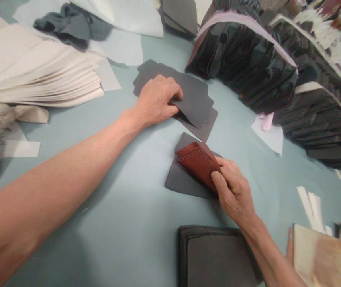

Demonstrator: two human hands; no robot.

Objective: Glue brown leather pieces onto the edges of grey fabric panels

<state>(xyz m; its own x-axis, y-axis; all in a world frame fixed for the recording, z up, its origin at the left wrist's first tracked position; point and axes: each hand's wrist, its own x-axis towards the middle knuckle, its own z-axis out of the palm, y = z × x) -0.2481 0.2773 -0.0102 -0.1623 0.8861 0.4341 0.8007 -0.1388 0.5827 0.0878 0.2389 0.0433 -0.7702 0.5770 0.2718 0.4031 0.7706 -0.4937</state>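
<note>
My left hand [160,97] reaches to a loose, fanned pile of dark grey sheets [193,91], with thumb and fingers closed on the edge of the top sheet, which is slightly lifted. Closer to me, my right hand [233,185] grips a small stack of reddish-brown leather pieces [196,161], bent into a curve, with stitch-like lines along the edges. Beneath them a dark grey piece [181,179] lies on the table. A neat stack of dark pieces [218,259] sits below my right hand, partly behind the forearm.
Large bundles of dark pieces [233,52] tied with pale strips stand at the right. Cream sheets [53,75] are piled at the left, near a crumpled dark cloth [71,26]. White strips [312,207] and a stained board [326,255] lie at the lower right of the blue-green table [122,223].
</note>
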